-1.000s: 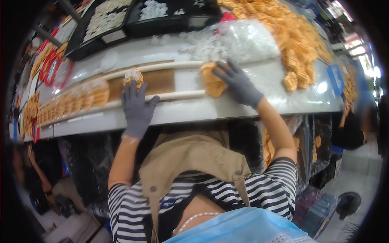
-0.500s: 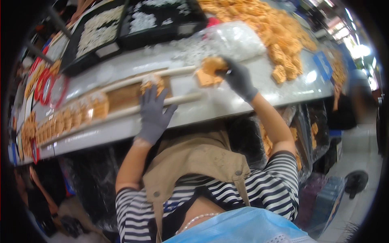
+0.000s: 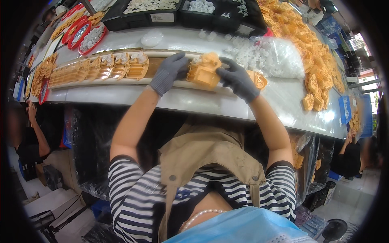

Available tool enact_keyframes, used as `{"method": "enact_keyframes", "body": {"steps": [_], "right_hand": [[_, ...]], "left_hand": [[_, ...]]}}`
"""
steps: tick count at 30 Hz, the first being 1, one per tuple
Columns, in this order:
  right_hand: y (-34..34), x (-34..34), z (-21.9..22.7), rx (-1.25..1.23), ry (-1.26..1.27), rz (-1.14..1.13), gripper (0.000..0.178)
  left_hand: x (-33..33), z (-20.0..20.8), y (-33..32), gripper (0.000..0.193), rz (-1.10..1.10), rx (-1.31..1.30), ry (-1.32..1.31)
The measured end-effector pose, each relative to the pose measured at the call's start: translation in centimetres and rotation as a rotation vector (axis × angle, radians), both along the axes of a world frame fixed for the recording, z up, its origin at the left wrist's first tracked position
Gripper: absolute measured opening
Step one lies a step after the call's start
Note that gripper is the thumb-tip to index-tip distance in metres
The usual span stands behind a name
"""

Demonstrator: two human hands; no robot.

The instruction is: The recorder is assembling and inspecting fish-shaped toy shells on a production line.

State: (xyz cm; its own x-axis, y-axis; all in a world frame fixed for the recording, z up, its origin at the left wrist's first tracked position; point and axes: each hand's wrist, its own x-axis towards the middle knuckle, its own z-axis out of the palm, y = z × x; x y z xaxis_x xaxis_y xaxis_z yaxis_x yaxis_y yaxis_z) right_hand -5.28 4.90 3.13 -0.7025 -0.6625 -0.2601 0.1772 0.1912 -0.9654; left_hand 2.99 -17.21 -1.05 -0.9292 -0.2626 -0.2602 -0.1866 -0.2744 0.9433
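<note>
Both hands wear grey gloves. My right hand [image 3: 240, 80] pinches the right edge of an orange plastic casing [image 3: 206, 76], which has a square hollow and a rounded end. The casing is over the wooden strip between two white rails, partly covering another orange part with a white piece at its top. My left hand [image 3: 168, 75] is just left of these parts, fingers apart and holding nothing I can see. Left of it, a row of orange casings [image 3: 137, 69] stands along the strip, several with white pieces on their upper ends. Beside my right hand lies another orange part [image 3: 258, 80].
A clear bag of white pieces [image 3: 279, 58] and a large heap of orange parts [image 3: 314, 65] cover the table's right side. Black trays [image 3: 162, 18] stand at the back. Red-rimmed bowls [image 3: 92, 40] are at the far left. Other people sit at both sides.
My right hand has brought the orange casing leftward over the strip. My left hand has come off the part it was touching and sits to its left. The view has turned.
</note>
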Motion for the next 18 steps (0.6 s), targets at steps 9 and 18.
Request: {"method": "enact_keyframes", "body": {"steps": [9, 18], "right_hand": [[-2.8, -1.8, -3.3, 0.001, -0.044, -0.086, 0.059], [-1.3, -1.2, -1.3, -0.117, -0.213, 0.003, 0.057]], "left_hand": [[-1.8, -0.2, 0.1, 0.053, -0.147, 0.044, -0.044], [-1.7, 0.0, 3.0, 0.047, -0.206, 0.244, 0.101]]}}
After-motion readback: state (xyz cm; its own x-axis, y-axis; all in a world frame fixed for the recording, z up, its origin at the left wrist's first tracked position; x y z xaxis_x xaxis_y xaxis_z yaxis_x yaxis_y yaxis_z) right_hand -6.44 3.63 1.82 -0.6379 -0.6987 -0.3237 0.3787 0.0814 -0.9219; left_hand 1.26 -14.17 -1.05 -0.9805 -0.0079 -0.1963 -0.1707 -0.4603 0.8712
